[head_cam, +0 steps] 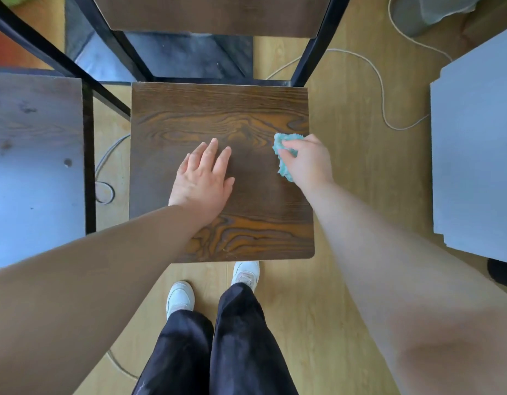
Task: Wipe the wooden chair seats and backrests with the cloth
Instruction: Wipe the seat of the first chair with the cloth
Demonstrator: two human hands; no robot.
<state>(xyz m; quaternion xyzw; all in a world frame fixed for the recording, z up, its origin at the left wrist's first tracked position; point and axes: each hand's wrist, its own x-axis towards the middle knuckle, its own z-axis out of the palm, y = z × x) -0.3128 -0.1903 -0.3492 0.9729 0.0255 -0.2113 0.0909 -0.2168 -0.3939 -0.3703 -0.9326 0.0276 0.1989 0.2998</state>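
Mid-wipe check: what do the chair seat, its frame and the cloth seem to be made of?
Chair seat: wood or wood-look laminate, dark brown, smooth with slight sheen; bold grain pattern shows. Frame: likely painted black metal, judging by thin straight bars. Cloth: teal, fluffy, probably microfibre; nubby pile, bunched in the right hand.

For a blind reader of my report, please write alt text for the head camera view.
A person's right hand grip holds a crumpled turquoise cloth near the right edge of a square dark brown wooden chair seat, while the left hand grip rests flat on the seat's middle. The brown wooden backrest is beyond.
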